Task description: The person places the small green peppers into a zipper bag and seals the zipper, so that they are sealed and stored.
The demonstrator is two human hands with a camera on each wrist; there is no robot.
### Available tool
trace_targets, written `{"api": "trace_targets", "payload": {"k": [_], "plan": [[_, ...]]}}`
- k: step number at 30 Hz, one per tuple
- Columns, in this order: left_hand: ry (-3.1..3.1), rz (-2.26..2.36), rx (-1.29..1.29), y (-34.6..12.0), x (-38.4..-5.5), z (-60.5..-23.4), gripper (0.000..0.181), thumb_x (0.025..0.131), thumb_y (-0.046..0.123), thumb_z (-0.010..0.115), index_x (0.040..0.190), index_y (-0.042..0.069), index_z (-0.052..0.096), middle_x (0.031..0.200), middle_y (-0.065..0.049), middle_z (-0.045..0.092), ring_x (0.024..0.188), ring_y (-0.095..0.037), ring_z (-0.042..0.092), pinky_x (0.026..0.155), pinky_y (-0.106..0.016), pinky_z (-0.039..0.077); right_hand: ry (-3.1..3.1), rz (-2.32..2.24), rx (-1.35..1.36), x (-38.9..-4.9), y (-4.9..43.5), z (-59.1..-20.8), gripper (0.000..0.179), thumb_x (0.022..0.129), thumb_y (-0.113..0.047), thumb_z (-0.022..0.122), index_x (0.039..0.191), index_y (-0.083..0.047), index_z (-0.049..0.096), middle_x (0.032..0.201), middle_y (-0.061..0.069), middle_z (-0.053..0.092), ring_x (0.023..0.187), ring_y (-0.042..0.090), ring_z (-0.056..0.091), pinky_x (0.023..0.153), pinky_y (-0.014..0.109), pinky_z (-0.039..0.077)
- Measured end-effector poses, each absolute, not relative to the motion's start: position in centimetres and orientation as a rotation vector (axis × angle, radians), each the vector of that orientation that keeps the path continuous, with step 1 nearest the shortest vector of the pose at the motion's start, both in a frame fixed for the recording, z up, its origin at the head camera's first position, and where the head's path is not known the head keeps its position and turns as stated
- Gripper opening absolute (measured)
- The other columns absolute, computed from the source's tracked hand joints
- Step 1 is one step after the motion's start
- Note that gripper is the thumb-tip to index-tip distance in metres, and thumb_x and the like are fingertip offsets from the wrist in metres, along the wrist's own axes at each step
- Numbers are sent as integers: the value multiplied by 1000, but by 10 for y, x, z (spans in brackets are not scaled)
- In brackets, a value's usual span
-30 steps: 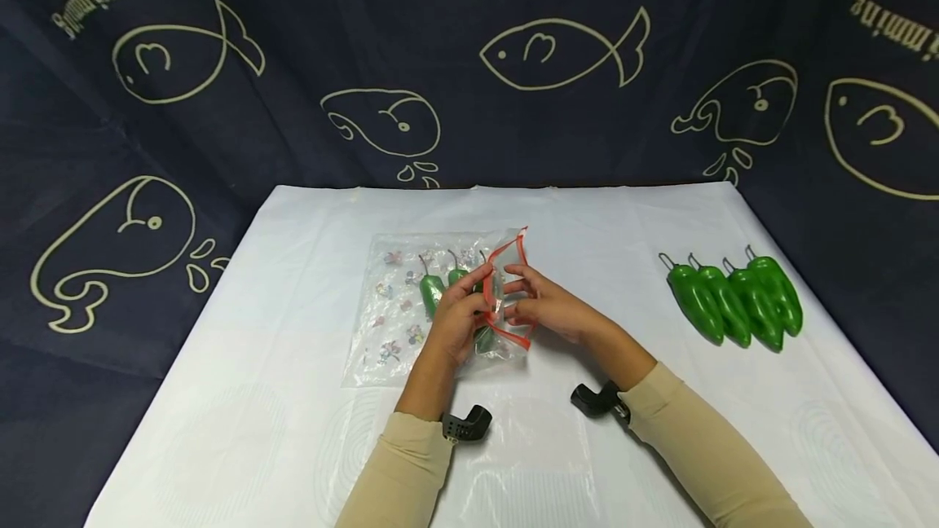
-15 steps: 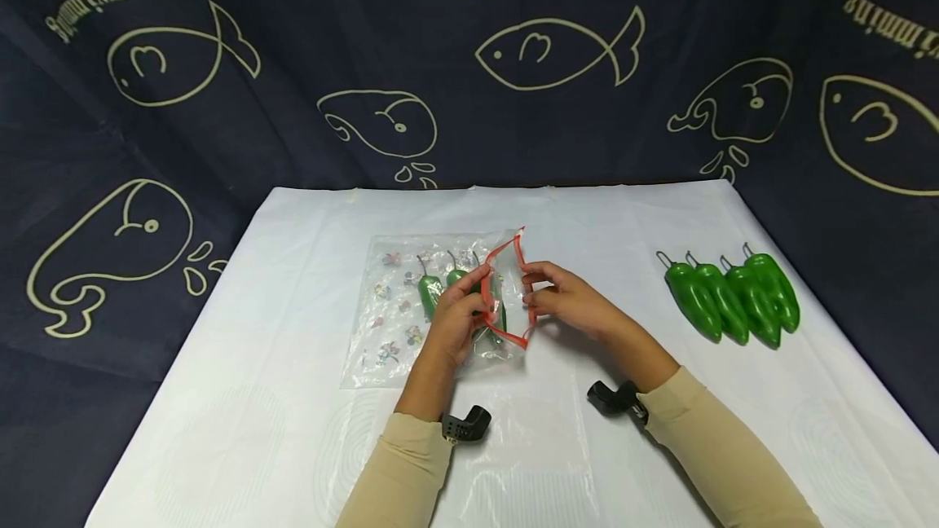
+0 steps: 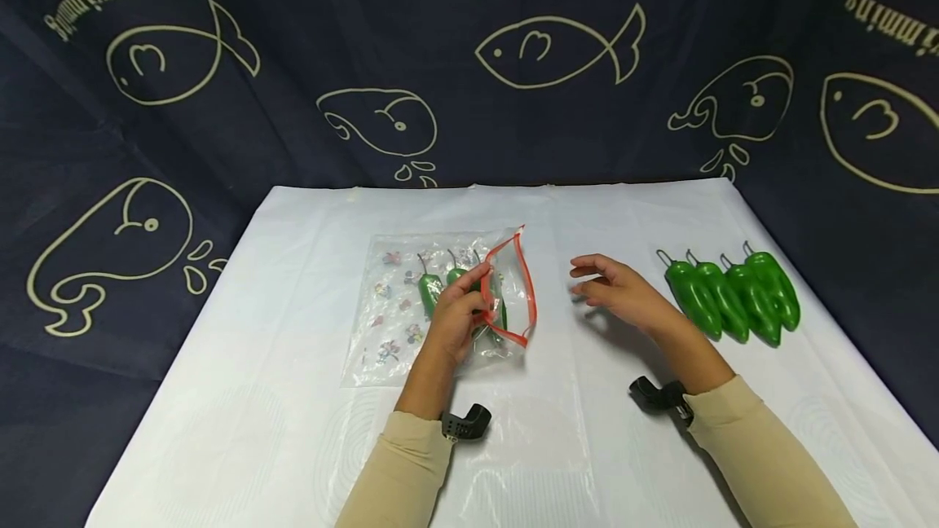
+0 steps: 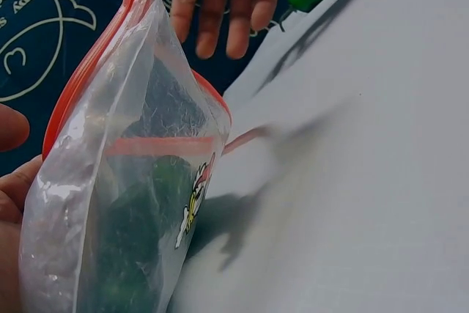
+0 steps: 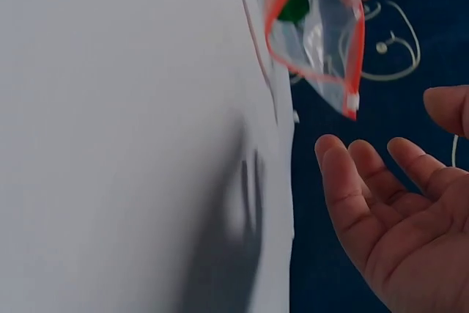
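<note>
A clear zip bag [image 3: 399, 349] with a red-edged mouth and small printed figures lies on the table in the head view, its mouth gaping to the right. Green peppers [image 3: 430, 293] with thin stems show through the plastic. My left hand [image 3: 456, 318] pinches the upper lip of the mouth and covers part of the peppers. To the right of the bag, my right hand [image 3: 614, 290] hovers with loosely bent fingers and holds nothing. In the right wrist view, the right hand [image 5: 407, 225] faces the bag's red rim [image 5: 355, 49] across a gap.
Several more green peppers [image 3: 734, 298] lie side by side at the right of the white table [image 3: 242, 430], stems toward the back. A dark cloth [image 3: 279, 47] with fish and whale drawings hangs behind. A transparent sheet [image 3: 528, 446] lies on the near part of the table.
My right hand has left the bag's mouth and moved right, toward the loose peppers. The mouth has opened wider. My left hand has stayed in place on the rim.
</note>
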State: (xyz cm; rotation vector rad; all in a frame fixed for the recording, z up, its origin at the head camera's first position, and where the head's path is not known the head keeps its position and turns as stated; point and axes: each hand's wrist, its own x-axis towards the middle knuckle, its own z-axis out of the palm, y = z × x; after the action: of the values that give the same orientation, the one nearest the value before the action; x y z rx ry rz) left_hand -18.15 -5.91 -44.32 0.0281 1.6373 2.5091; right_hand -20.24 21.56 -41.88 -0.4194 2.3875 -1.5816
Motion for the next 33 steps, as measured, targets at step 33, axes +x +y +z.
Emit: {"api": "trace_targets", "payload": {"k": [33], "plan": [[1629, 2471, -46, -59, -184, -442, 73, 71, -9, 47, 144, -2, 49, 126, -20, 53, 73, -13, 52, 55, -18, 50, 2909, -855, -350, -191, 329, -396, 59, 96, -15, 64, 144, 9, 40, 140, 34, 42, 116, 50, 51, 89, 61, 46]]}}
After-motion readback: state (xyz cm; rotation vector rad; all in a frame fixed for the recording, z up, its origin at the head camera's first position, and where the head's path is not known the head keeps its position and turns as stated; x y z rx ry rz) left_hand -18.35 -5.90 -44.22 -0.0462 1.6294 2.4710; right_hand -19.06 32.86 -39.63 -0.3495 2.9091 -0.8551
